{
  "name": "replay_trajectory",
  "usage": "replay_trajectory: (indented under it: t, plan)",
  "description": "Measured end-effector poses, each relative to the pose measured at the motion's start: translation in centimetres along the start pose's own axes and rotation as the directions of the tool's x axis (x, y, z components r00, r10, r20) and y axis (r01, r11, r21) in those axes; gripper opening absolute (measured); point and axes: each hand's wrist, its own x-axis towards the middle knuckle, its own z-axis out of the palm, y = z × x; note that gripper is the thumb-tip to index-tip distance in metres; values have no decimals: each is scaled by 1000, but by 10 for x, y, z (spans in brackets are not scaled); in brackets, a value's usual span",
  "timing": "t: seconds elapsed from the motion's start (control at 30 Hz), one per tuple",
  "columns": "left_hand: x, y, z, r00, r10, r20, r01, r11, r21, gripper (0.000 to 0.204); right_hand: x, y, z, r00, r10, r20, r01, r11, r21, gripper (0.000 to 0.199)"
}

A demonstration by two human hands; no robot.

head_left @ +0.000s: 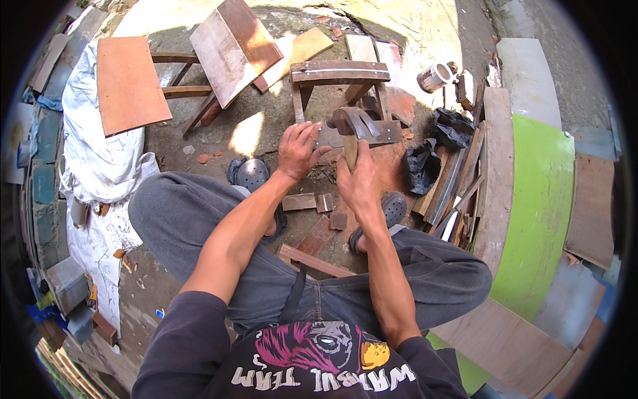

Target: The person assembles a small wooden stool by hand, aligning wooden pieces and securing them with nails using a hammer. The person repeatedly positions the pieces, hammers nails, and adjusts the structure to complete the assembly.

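Observation:
A small wooden frame [340, 70], like the base of a stool, stands on the ground in front of me. It has a thick upper rail with a pale stripe, and legs below it. My left hand [299, 151] is closed around the left end of its near board [385, 133]; whether a nail is between the fingertips is too small to tell. My right hand [359, 178] grips the wooden handle of a claw hammer [359, 124]. The hammer's metal head is raised, partly covering the near board in this view.
Wood offcuts [300, 201] lie between my feet. Wooden pieces with panels [133, 83] stand at the left beside a white cloth [100, 139]. At the right are black plastic bags [422, 165], stacked wood strips [458, 176], a white bucket [434, 78] and a green board [537, 206].

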Motion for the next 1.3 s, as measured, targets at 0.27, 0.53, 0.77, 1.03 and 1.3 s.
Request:
replay_trajectory:
  t: [0.27, 0.53, 0.77, 1.03, 1.3]
  plan:
    - [2, 2, 8, 989, -100, -109, 88, 990, -112, 34, 3, -6, 1, 998, -63, 9, 63, 998, -18, 38]
    - [4, -3, 9, 986, -134, -102, 123, 987, -104, 24, -3, -7, 17, 991, 71, 116, -40, 967, -251, 39]
    - [7, -4, 8, 986, -102, -130, 89, 991, -101, 22, 1, -20, 7, 993, -109, -33, 109, 994, 3, 37]
    - [-2, -8, 12, 995, -64, -80, 59, 996, -70, 25, 6, -13, 13, 980, 46, 192, 8, 962, -272, 41]
    - [6, -7, 6, 994, -45, -98, 36, 995, -91, 28, 1, -23, 19, 998, -61, 3, 61, 994, -93, 42]
